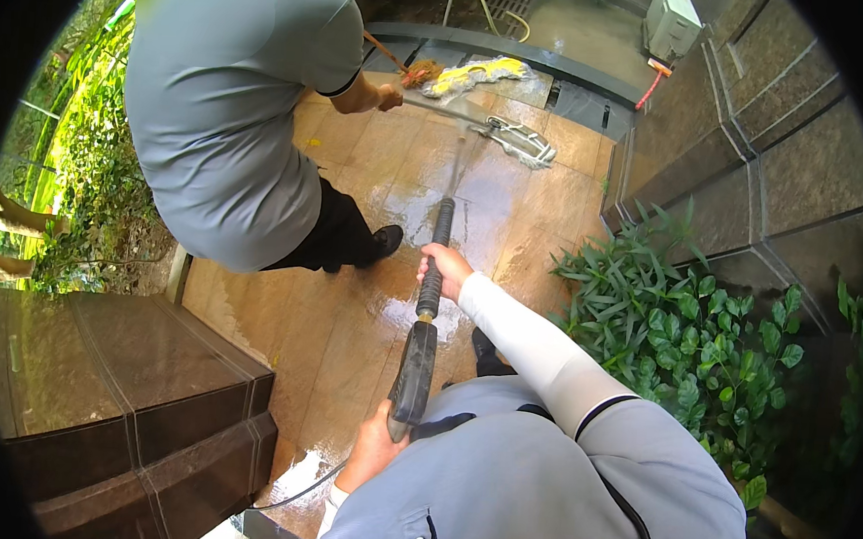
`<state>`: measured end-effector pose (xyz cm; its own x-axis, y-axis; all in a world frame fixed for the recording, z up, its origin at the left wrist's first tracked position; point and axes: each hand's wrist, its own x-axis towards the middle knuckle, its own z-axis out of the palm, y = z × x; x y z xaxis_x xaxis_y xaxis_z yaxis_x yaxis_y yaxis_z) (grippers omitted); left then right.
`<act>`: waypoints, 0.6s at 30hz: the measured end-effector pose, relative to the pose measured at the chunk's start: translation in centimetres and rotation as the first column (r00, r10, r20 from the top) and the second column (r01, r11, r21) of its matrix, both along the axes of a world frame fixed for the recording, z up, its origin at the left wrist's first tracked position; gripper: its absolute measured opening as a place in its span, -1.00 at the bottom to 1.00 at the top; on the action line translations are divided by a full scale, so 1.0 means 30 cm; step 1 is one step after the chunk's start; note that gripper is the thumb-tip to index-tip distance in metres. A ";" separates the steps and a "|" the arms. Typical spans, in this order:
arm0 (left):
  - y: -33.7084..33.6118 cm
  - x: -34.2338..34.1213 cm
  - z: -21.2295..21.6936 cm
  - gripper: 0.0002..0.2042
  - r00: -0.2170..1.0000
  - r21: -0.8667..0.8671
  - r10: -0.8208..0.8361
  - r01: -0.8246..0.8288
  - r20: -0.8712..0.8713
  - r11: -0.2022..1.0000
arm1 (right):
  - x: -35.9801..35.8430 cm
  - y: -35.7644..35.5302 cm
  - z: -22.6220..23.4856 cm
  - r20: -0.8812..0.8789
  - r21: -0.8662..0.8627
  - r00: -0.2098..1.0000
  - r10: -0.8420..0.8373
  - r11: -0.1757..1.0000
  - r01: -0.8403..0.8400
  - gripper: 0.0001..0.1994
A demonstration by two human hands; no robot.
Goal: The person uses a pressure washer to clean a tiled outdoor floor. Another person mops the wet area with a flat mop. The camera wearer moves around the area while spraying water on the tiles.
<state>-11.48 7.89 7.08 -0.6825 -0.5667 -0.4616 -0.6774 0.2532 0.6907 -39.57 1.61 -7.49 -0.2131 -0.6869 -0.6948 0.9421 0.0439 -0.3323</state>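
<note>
"Wet tan tiles [290, 325] spread left of the green plants [689, 335]. What's in use?"

"Spray gun [414, 367], black, just left of the plants. Its ribbed barrel [444, 229] points away from the wearer, and pale spray shows at the tip."

"And the hands?"

"Both grip it. Right hand [447, 270] wraps the ribbed barrel, directly left of the plants. Left hand [371, 446] closes round the rear end, lower left of the plants; whether a finger presses a trigger, I cannot tell."

"Anyone else?"

"Co-worker [234, 109] in a grey shirt, well left of the plants, one hand [390, 97] gripping a pole [441, 110]. Its mop frame [519, 137] sits on the tiles, up and left of the plants. Farther beyond the plants, same side, lies a yellow mop head [478, 74]."
</note>
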 end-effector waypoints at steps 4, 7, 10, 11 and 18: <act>-0.053 -0.083 -0.006 -0.67 0.993 0.087 -0.067 0.076 -0.094 0.993 | -0.114 0.117 0.009 -0.034 0.056 0.994 -0.106 0.993 0.108 -0.91; -0.082 -0.158 0.012 -0.66 0.983 0.023 -0.122 0.126 -0.139 0.992 | -0.188 0.127 0.009 -0.051 0.063 0.985 -0.164 0.984 0.167 -0.91; -0.087 -0.236 0.031 -0.67 0.994 0.032 -0.110 0.110 -0.019 0.993 | -0.241 0.066 0.011 -0.051 0.008 0.989 -0.136 0.991 0.136 -0.88; -0.080 -0.256 0.034 -0.67 0.995 0.024 -0.098 0.099 -0.018 0.995 | -0.255 0.040 0.011 -0.046 -0.029 0.993 -0.111 0.994 0.109 -0.87; -0.111 -0.297 0.025 -0.66 0.991 0.013 -0.125 0.126 -0.038 0.992 | -0.288 0.054 -0.022 -0.026 -0.031 0.993 -0.114 0.993 0.113 -0.89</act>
